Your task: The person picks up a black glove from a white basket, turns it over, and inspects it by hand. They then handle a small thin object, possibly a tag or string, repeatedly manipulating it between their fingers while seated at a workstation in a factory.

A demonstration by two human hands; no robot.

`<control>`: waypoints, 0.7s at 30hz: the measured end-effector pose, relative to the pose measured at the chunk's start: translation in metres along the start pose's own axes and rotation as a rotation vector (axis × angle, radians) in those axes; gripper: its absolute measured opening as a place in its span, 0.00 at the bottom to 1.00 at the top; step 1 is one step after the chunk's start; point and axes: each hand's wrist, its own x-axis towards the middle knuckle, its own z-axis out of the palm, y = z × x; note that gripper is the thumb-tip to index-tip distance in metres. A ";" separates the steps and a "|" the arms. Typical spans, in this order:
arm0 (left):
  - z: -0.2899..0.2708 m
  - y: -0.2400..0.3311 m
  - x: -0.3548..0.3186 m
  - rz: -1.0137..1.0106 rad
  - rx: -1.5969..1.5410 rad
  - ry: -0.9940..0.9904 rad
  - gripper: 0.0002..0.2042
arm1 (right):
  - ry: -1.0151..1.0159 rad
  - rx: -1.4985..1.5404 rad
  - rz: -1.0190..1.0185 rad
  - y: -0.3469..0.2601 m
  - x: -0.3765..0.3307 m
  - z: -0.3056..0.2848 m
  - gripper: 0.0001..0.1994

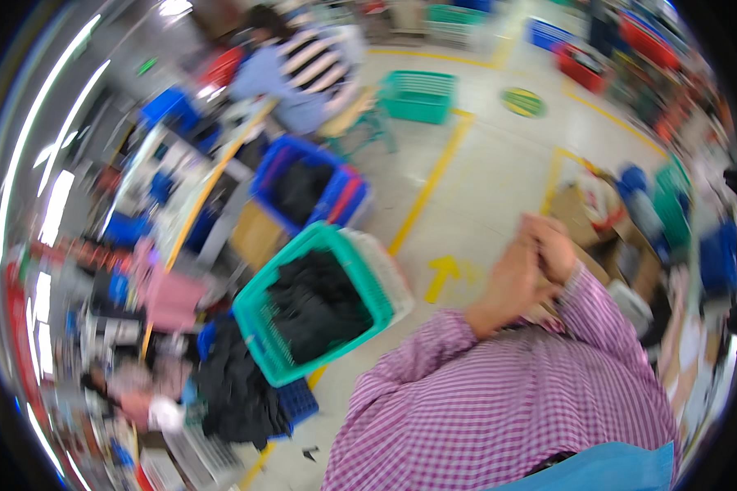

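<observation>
My left hand [504,290] and my right hand [555,247] are brought together in front of my chest, over the floor. They touch each other, with the fingers closed and pressed together. Blur and overlap hide whether anything small is between them. Both forearms are in purple checked sleeves. To the left of my hands stands a green plastic basket [374,288] filled with black fabric pieces [315,299], resting on a pale crate [387,274].
Behind it, a blue crate [272,176] holds dark fabric. More black cloth [236,389] is heaped at the lower left, beside worktables. A seated person [299,74] in stripes is at the far left. Cardboard boxes [571,214] stand at right. Yellow lines mark the floor [483,180].
</observation>
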 end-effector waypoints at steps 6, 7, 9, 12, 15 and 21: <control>-0.025 0.000 0.014 -0.255 -0.680 -0.077 0.36 | -0.184 0.012 0.067 -0.014 0.007 -0.022 0.28; -0.033 -0.001 0.014 -0.399 -0.900 -0.062 0.32 | -0.230 0.048 0.039 -0.015 0.005 -0.021 0.30; -0.041 0.000 0.018 -0.320 -0.878 0.013 0.28 | -0.233 0.053 0.029 -0.022 -0.002 -0.021 0.32; -0.046 0.002 0.025 -0.229 -0.728 0.055 0.23 | -0.216 0.000 -0.022 -0.028 -0.010 -0.021 0.34; -0.045 0.003 0.035 -0.137 -0.508 0.053 0.17 | -0.196 -0.080 -0.091 -0.030 -0.017 -0.021 0.34; -0.047 0.004 0.048 -0.104 -0.432 0.118 0.06 | -0.178 -0.273 -0.201 -0.032 -0.028 -0.017 0.33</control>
